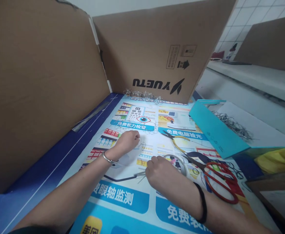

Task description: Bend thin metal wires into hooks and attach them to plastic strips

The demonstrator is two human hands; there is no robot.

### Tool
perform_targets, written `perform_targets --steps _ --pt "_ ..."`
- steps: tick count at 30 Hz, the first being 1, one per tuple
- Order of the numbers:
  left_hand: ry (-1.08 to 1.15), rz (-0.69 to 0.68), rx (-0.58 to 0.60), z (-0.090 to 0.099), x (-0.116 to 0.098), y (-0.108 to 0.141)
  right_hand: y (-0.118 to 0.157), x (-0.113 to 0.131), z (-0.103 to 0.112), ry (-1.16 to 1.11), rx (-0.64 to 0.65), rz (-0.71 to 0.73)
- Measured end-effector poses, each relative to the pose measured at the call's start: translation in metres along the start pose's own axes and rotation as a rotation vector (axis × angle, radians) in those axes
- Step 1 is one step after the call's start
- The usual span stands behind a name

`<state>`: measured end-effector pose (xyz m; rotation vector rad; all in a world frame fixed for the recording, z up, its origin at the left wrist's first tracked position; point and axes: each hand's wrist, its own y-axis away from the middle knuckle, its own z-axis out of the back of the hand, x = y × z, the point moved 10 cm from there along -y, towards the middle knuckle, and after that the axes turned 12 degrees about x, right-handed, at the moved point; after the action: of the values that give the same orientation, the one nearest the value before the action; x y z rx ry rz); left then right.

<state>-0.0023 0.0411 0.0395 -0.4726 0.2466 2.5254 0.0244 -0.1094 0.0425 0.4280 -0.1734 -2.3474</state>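
Observation:
My left hand (129,142), with a silver bangle (109,159) on its wrist, is closed in a pinch above the printed poster. A thin wire loop (142,145) shows at its fingertips. My right hand (157,170), a black band (203,203) on its wrist, is curled closed to the lower right. Thin metal pieces (139,174) stick out to the left beside its fingers; whether it grips them is unclear. A coil of wire (184,166) lies just behind the right hand.
Red-handled scissors (220,182) and yellow-handled pliers (179,143) lie to the right. A turquoise box (213,133) holds tangled wires (232,123). Cardboard panels (157,39) stand at the back and left, wire scraps (142,94) along the back one's foot. Yellow material (276,160) is far right.

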Motion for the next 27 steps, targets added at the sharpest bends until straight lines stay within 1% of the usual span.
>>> perform_targets --steps 3,6,10,17,22,27 --pt "-0.033 0.0 0.008 0.001 -0.002 0.002 -0.002 0.004 0.0 0.028 -0.011 -0.004" --pt "-0.068 0.009 0.012 0.001 -0.003 0.004 -0.002 0.007 0.003 0.044 -0.001 0.025" --pt "-0.121 0.023 0.018 0.001 -0.004 0.006 0.001 0.006 0.007 0.029 -0.007 0.047" --pt "-0.19 0.041 0.08 -0.004 0.0 0.003 0.007 0.003 0.011 -0.02 -0.046 0.089" --pt "-0.223 0.044 0.126 0.0 0.0 0.006 0.011 -0.004 0.014 -0.177 -0.047 0.102" --pt "-0.243 0.006 0.137 0.016 -0.008 0.012 0.01 -0.02 0.013 -0.426 0.024 0.079"
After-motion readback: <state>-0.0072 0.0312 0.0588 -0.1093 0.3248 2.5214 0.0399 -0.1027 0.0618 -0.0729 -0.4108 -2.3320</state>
